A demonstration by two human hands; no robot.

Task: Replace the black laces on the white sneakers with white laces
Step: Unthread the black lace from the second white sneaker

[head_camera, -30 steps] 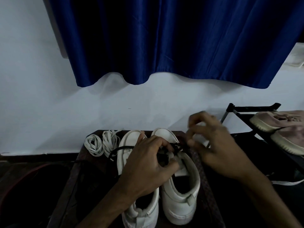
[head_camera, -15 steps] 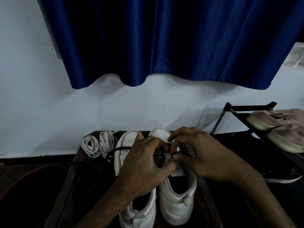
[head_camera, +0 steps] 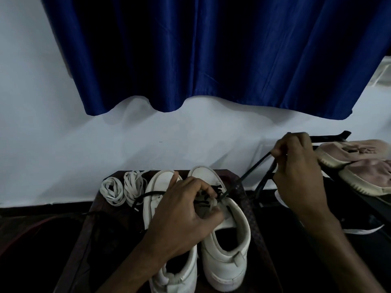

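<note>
Two white leather sneakers (head_camera: 228,250) stand side by side, toes far, on a dark low table (head_camera: 252,216). The right-hand one carries a flat black lace (head_camera: 249,172), drawn taut up and to the right from its eyelets. The left hand (head_camera: 186,214) is curled over that shoe's tongue, gripping it at the lacing. The right hand (head_camera: 296,170), raised at the right, pinches the lace between closed fingers. Two coiled white laces (head_camera: 122,187) lie at the table's far left, just beside the left-hand sneaker.
</note>
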